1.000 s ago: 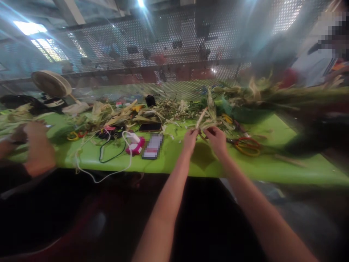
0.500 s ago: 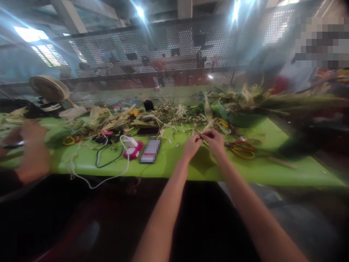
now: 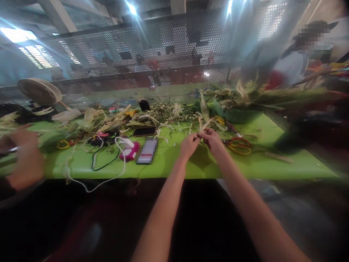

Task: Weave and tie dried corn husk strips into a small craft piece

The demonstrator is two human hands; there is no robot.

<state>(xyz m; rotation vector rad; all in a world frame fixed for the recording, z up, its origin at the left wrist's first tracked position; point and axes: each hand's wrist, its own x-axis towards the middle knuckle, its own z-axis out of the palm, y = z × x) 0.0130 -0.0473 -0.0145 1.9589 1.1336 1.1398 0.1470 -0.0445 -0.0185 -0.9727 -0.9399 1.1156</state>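
Observation:
Both hands meet over the green table [image 3: 169, 163], fingertips together. My left hand [image 3: 189, 145] is closed in a pinch on the lower end of a pale husk strip [image 3: 201, 124]. Beside it my right hand [image 3: 212, 139] pinches the same piece, thumb and forefinger touching it. The strip's ends point up and apart. Scissors with orange and yellow handles [image 3: 240, 145] lie just right of my right hand. A phone with a lit screen [image 3: 147, 151] lies to the left of my left hand.
Husks and scraps [image 3: 109, 122] run along the table's back, before a perforated panel [image 3: 163, 72]. A green basket of husks [image 3: 234, 112] stands right. Left are a pink socket block [image 3: 129, 151] with cables, a fan [image 3: 40, 91] and another person's hand [image 3: 28, 156].
The husk strip between my hands now points more upright, with its ends spread apart. The whole view has shifted slightly. The other person's hands at the left have moved a little.

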